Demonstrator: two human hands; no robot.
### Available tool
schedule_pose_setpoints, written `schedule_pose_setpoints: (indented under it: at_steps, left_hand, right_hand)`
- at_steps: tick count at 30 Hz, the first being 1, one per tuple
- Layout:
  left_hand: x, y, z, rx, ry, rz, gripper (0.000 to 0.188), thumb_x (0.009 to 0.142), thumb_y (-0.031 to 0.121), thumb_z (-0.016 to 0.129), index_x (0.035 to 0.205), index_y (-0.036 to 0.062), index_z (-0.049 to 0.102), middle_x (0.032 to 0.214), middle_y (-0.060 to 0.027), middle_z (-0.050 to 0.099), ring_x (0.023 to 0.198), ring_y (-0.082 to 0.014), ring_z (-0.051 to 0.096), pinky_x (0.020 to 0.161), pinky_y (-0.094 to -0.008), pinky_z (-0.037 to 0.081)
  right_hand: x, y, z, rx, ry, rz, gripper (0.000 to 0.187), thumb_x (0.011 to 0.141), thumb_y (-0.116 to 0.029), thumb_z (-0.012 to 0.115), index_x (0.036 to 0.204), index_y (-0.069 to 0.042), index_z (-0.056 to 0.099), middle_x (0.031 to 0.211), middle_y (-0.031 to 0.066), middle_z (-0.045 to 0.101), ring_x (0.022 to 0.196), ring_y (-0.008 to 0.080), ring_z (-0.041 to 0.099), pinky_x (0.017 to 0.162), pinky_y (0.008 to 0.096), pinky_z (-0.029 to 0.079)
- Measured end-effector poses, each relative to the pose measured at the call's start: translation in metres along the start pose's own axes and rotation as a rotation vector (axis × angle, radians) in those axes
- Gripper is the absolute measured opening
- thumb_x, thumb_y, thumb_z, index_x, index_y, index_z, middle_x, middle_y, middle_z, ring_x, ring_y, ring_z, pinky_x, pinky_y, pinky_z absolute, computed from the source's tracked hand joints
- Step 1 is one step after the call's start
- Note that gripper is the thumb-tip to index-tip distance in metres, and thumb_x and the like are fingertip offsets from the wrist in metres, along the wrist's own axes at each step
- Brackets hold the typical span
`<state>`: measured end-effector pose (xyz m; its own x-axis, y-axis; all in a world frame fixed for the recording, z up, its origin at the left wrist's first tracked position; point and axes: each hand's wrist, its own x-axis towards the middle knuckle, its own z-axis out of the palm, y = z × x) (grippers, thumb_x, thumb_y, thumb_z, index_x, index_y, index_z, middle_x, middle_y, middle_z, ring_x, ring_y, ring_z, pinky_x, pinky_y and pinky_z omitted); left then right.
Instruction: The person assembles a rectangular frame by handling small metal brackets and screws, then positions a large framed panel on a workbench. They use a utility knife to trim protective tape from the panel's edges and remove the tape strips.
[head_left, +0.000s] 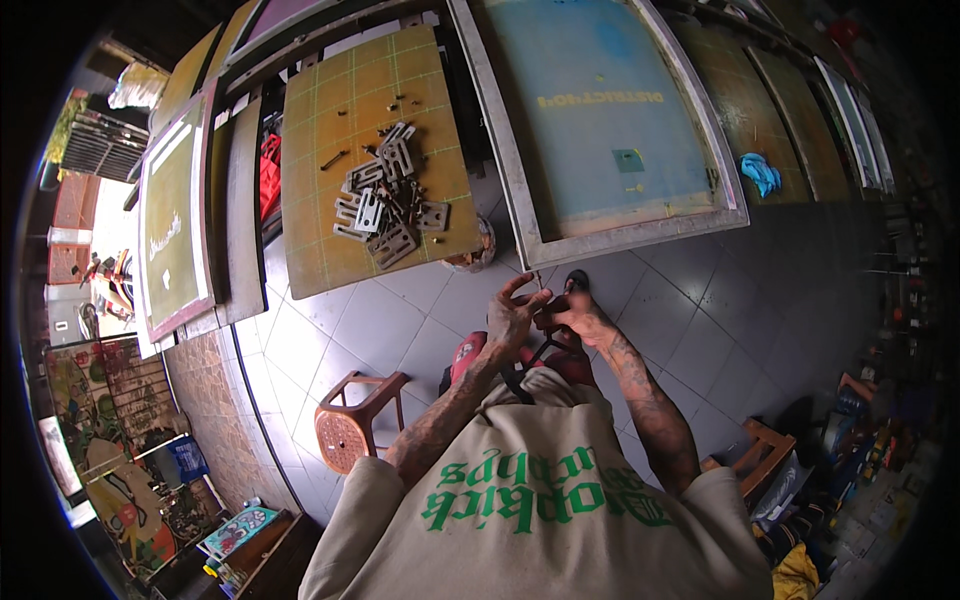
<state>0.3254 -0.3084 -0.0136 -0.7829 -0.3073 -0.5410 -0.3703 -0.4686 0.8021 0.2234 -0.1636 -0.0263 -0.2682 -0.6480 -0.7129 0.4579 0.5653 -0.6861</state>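
My left hand and my right hand are close together in front of my waist, just below the near corner of a metal-framed printing screen. The fingers of my left hand are bent and pinched around something small and thin that I cannot make out. My right hand is also closed, its fingertips meeting the left hand's; what it grips is hidden. A dark, thin item shows below the fingers, its kind unclear. To the left, slotted metal brackets lie heaped with bolts on a yellowish board.
A brown plastic stool stands on the tiled floor at my left. On the right, a blue cloth lies on another board. A second framed screen is at the far left. Behind my right arm stands a wooden piece.
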Motion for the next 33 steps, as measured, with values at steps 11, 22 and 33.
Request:
schedule_pose_setpoints:
  at_steps: [11, 22, 33]
  left_hand:
    - [0.0, -0.006, -0.004, -0.116, -0.016, 0.064, 0.076, 0.087, 0.022, 0.071, 0.143, 0.0002, 0.025, 0.108, -0.0152, 0.067, 0.086, -0.0166, 0.065, 0.07, -0.0296, 0.052]
    - [-0.002, 0.002, 0.0, -0.262, -0.034, 0.012, 0.065, 0.084, 0.017, 0.074, 0.135, -0.002, 0.039, 0.11, -0.018, 0.067, 0.088, -0.0171, 0.065, 0.077, -0.0293, 0.052]
    - [-0.002, 0.006, -0.001, -0.201, -0.036, 0.027, 0.071, 0.087, 0.019, 0.071, 0.14, -0.005, 0.03, 0.108, -0.0182, 0.067, 0.093, -0.0223, 0.066, 0.081, -0.0316, 0.054]
  right_hand:
    - [0.011, 0.015, -0.006, 0.435, -0.242, -0.099, 0.024, 0.092, -0.011, 0.061, 0.111, 0.003, 0.061, 0.102, 0.0139, 0.069, 0.094, 0.0229, 0.069, 0.081, 0.034, 0.057]
    - [0.0, 0.003, -0.001, 0.499, -0.257, -0.071, 0.021, 0.09, -0.007, 0.062, 0.108, 0.003, 0.064, 0.102, 0.0122, 0.069, 0.089, 0.0228, 0.069, 0.084, 0.0331, 0.058]
    - [0.008, 0.011, -0.01, 0.366, -0.228, -0.086, 0.025, 0.086, -0.003, 0.064, 0.111, 0.002, 0.064, 0.106, 0.0105, 0.067, 0.099, 0.0192, 0.065, 0.088, 0.0306, 0.052]
